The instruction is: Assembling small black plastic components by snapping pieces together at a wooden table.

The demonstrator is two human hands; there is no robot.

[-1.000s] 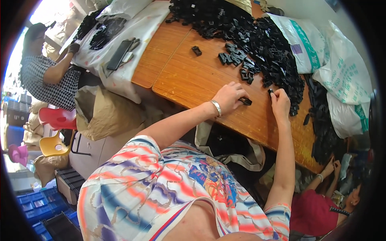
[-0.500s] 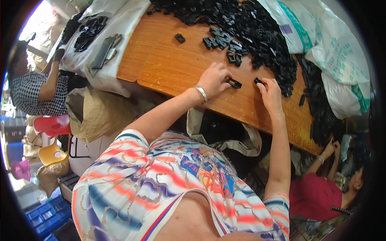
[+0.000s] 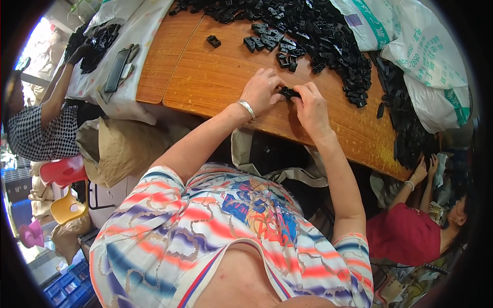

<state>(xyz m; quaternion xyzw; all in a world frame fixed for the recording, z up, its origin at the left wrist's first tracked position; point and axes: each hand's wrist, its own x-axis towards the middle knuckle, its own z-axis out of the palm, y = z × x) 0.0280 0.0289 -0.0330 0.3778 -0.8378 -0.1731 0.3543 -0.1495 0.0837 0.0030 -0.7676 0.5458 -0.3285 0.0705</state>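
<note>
Your left hand (image 3: 261, 92) and right hand (image 3: 310, 109) are meeting over the near part of the wooden table (image 3: 215, 82), both closed around one small black clip (image 3: 289, 93). The clip is sitting between your fingertips, just above the tabletop, on the near side of the big pile (image 3: 318, 36). The left fingers are pinching its left end; the right thumb and forefinger are gripping its right end. A bracelet (image 3: 247, 109) is circling your left wrist.

The clip is looking like moulded hard plastic: probably light, stiff, and a little slick. You are likely best off holding it by its flat outer faces near the ends, with fingertips only, since a small stiff part can pop out of a loose pinch.

Beyond your hands, loose clips are lying scattered on the table, and one stray clip (image 3: 213, 41) is resting apart, left of the pile. The pile itself is spreading across the far edge of the table.

Right of the pile, white woven sacks (image 3: 426, 72) are leaning against the table, with more black parts spilling between them; what is filling the sacks cannot be told. Left of the table, a white cloth (image 3: 128, 31) is carrying another heap of black parts and a flat dark tool, where another person's hand (image 3: 79, 51) is working.
</note>
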